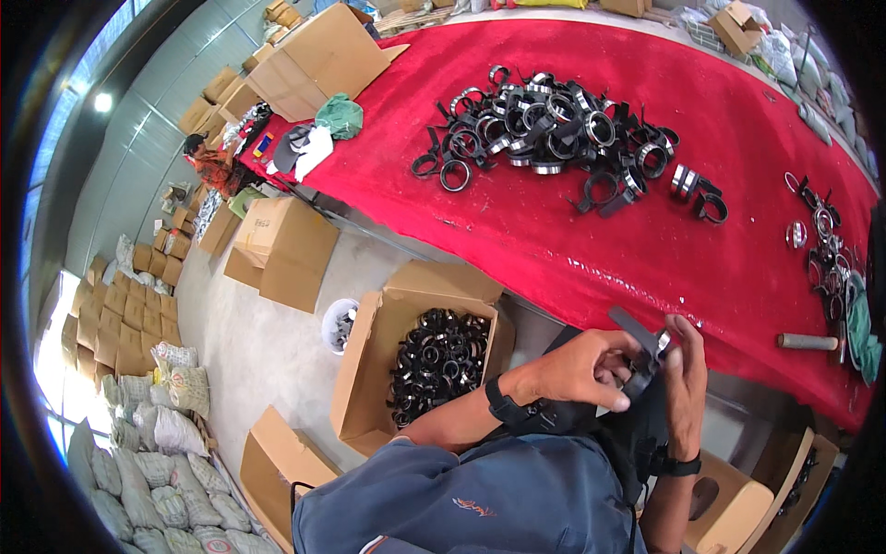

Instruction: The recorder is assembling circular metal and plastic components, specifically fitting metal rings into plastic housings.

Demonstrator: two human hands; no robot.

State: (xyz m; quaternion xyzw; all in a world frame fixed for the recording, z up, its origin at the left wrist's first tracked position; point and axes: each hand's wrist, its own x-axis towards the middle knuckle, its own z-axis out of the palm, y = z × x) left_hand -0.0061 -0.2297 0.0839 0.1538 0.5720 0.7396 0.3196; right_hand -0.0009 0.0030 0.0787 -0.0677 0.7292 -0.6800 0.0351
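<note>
A black ring-shaped clamp [638, 377] with a silver band and a flat black handle is held between my two hands, just off the table's near edge. My left hand [591, 369] is closed on its left side, fingers curled at the ring. From the right, my right hand [685, 380] grips it by the silver band, thumb and fingers pinching. Part of the ring is hidden behind the fingers. Farther up the red table [388, 152] lies a large heap of similar clamps [554, 129], black and silver.
An open carton [355, 379] full of black rings stands left of me, beside a white bucket [340, 325]. A hammer-like tool [808, 342] and loose rings [823, 226] lie at the table's right. Another person [214, 166] is at the far left, near stacked cartons.
</note>
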